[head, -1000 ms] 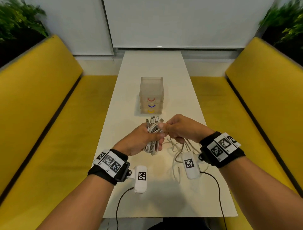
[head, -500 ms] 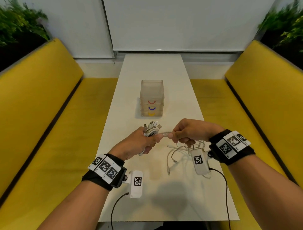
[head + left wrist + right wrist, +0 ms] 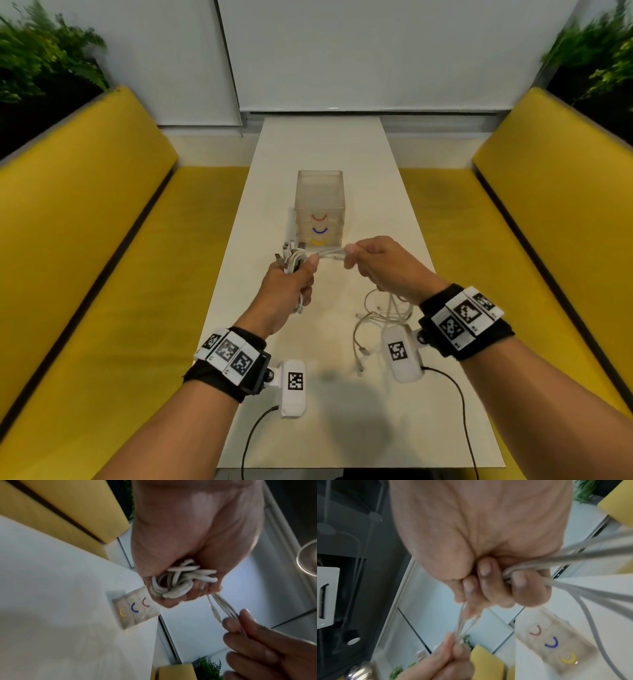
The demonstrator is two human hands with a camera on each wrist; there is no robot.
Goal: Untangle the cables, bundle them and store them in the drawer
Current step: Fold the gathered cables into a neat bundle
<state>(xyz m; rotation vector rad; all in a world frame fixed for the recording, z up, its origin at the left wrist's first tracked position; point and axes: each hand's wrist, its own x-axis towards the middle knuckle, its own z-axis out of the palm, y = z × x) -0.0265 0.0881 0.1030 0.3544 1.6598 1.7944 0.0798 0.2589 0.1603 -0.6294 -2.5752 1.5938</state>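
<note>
- Long white table [image 3: 318, 154] ran lengthwise down the middle of a booth, w/ a yellow bench [image 3: 102, 240] on its left side & another yellow bench [image 3: 534, 240] on its right.
- Beyond the table's far end: pale wall w/ a white roller blind [image 3: 370, 51]; green plants [image 3: 41, 58] behind the backrests at both far corners.
- Drawer unit [image 3: 319, 192] – translucent, three stacked drawers w/ red, blue & yellow curved handles, top to bottom – stood upright on the table, abt mid-length, all drawers closed as far as head view showed.
- Left hand [image 3: 291, 287] was held above the table, just nearer than the drawer unit & slightly left of it; fist clenched round a coiled cable bundle [image 3: 294, 262], plugs sticking up out of the top. Left wrist view showed white loops packed inside the curled fingers [image 3: 173, 600].
- Right hand [image 3: 383, 267] was just near-right of the drawer unit, fingers curled & pinching a few white strands [image 3: 330, 254] stretched taut across to the left fist.
- Loose cables [image 3: 376, 318] trailed from under the right hand down onto the table, a tangle lying nearer than the drawer unit, on the right half of the top.
- Tabletop otherwise plain, matte, w/ soft shadows under the forearms; wrist cams w/ marker tags on both wrists, black leads running off the near edge.
</note>
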